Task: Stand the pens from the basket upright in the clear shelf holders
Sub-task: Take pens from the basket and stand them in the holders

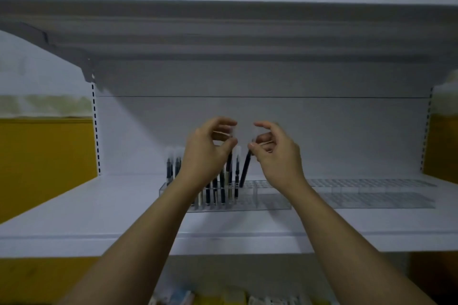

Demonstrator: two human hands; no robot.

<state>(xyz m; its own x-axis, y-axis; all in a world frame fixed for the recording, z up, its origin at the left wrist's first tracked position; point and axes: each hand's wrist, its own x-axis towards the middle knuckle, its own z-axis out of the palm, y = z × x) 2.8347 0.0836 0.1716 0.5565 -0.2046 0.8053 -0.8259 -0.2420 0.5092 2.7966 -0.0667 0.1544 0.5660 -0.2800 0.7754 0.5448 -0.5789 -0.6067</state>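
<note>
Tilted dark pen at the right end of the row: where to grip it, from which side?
Pinch its upper end, coming from above and the right. The tilted dark pen has its foot in the clear holder, upright pens crowd its left, and the right hand pinches its top.

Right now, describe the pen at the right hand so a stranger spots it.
On the white shelf sits a clear holder, pens filling its left end. The dark pen stands just right of them, leaning, top pinched by the right hand.

The left hand (205, 153) hides the upper parts of several pens (230, 176).
</note>
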